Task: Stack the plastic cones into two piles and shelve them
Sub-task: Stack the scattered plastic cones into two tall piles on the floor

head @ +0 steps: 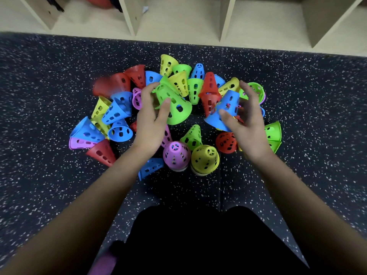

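1. On the dark speckled floor (pixel 59 185) in front of the person lies a loose heap of plastic cones (pixel 194 88) in red, blue, yellow, green and purple. Most are tipped on their sides, touching or overlapping one another.
2. The left hand (pixel 153 120) grips a green cone (pixel 174 104), with the thumb laid across its wall and the fingers curled round its narrow end. The cone is tilted, its wide rim facing down and to the right, above the middle of the heap.
3. The right hand (pixel 246 124) holds a blue cone (pixel 226 106), with the thumb pressed near the rim and the fingers curved round the far side. This cone is also tilted, narrow end away from the person.
4. Nearer the person, between the two arms, a purple cone (pixel 175 153) and a yellow cone (pixel 205 158) stand upright just beside each other, narrow ends up. A further rim shows beneath each.
5. A red cone (pixel 111 84) at the heap's far left is blurred.
6. Beyond the heap, a beige shelf (pixel 178 26) with open compartments runs along the floor's far edge.
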